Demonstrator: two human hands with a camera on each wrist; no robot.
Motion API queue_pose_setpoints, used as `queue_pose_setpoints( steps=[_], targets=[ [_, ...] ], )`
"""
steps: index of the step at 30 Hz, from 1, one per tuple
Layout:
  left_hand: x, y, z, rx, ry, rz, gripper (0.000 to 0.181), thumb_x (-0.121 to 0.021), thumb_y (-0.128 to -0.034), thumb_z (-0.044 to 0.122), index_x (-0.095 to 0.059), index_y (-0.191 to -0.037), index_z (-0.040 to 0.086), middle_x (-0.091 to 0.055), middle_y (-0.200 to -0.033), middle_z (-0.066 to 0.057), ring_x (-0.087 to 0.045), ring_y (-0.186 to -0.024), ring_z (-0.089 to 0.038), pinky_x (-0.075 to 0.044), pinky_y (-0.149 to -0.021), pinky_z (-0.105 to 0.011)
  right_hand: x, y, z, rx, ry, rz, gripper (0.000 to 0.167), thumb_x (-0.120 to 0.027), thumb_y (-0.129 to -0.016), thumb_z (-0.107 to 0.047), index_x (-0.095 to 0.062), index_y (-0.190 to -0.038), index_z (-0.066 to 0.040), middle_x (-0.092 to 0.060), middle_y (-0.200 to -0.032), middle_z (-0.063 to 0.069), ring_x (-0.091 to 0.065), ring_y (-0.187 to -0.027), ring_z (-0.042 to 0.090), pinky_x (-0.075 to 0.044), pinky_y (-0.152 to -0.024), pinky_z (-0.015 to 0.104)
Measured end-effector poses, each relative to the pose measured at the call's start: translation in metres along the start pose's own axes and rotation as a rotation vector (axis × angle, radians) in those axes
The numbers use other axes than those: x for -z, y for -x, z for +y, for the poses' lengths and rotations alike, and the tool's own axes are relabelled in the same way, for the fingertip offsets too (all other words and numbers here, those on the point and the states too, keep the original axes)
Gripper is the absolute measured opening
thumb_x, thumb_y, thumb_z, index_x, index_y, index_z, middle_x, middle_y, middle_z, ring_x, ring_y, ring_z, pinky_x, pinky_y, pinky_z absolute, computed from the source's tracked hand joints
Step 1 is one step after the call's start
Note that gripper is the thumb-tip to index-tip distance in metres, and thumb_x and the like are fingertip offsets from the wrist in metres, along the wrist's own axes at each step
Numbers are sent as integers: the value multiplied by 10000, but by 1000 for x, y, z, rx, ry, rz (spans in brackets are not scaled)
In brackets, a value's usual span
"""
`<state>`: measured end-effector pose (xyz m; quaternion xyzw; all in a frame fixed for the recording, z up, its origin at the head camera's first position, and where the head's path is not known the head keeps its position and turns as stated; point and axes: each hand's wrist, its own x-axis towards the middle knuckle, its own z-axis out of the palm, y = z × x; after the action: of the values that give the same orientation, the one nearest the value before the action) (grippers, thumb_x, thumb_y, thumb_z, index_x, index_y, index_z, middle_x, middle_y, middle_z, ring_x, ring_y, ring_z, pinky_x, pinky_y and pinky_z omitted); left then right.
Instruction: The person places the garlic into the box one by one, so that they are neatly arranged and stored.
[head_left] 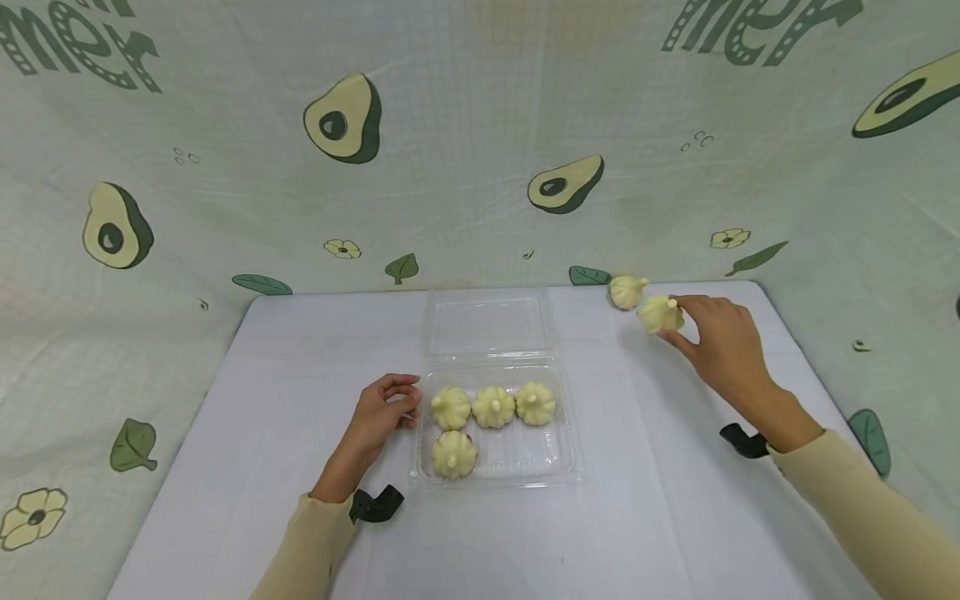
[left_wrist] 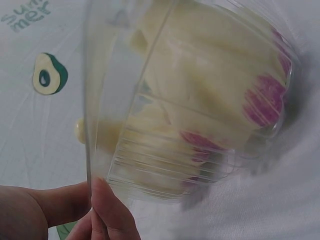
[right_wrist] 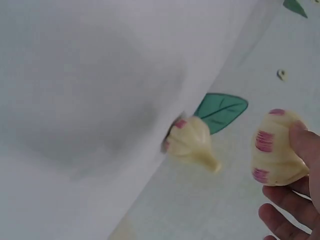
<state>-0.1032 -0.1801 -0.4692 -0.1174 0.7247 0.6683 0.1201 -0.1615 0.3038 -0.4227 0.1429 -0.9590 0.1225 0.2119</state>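
My left hand (head_left: 381, 410) pinches the left rim of a clear plastic container (head_left: 525, 454); the left wrist view shows thumb and fingers (left_wrist: 114, 212) on the rim. In the container, three garlic bulbs (head_left: 493, 407) form a row at the back, and another bulb (head_left: 453, 454) sits at front left. My right hand (head_left: 723, 342) holds a pale garlic bulb (head_left: 661, 315) between thumb and fingers at the table's back right; purple marks show on this bulb (right_wrist: 277, 147) in the right wrist view. Just beyond it, one more bulb (head_left: 627, 292) lies at the table's back edge.
The container's clear lid (head_left: 487, 321) lies folded back toward the far edge of the white table (head_left: 300, 350). A patterned cloth (head_left: 450, 167) with avocados and leaves hangs behind the table and at its sides.
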Motion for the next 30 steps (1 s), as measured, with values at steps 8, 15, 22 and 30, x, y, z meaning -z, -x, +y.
queue_pose_setpoints(
  steps=[8, 15, 22, 30],
  targets=[
    [0, -1, 1, 1, -12, 5, 334, -645, -1033, -7, -588, -1356, -71, -628, -1050, -75, -623, -761, -141, -584, -630, -225, 4, 6, -40, 155, -76, 26, 581, -954, -763, -143, -689, -1248, 36, -726, -1193, 231, -634, -1096, 453, -496, -906, 643],
    [1, 0, 0, -3, -19, 4, 328, -635, -1034, -12, -590, -1354, -71, -634, -1041, -71, -622, -774, -143, -588, -638, -227, 4, 14, -73, 289, -157, 18, 597, -960, -739, -162, -702, -1253, 2, -742, -1198, 170, -662, -1085, 385, -505, -931, 591],
    [1, -1, 0, -7, -23, 6, 329, -636, -1034, -9, -592, -1354, -70, -634, -1045, -76, -623, -775, -142, -590, -639, -226, -2, 23, -101, 401, -196, -18, 606, -945, -764, -242, -709, -1277, -23, -744, -1226, 113, -668, -1097, 329, -515, -960, 526],
    [1, -1, 0, -10, -22, 6, 325, -636, -1037, -5, -594, -1353, -66, -631, -1047, -79, -624, -771, -144, -590, -639, -226, -9, 28, -124, 486, -245, -69, 623, -961, -756, -259, -708, -1294, -74, -733, -1249, 31, -665, -1115, 274, -513, -989, 468]
  ],
)
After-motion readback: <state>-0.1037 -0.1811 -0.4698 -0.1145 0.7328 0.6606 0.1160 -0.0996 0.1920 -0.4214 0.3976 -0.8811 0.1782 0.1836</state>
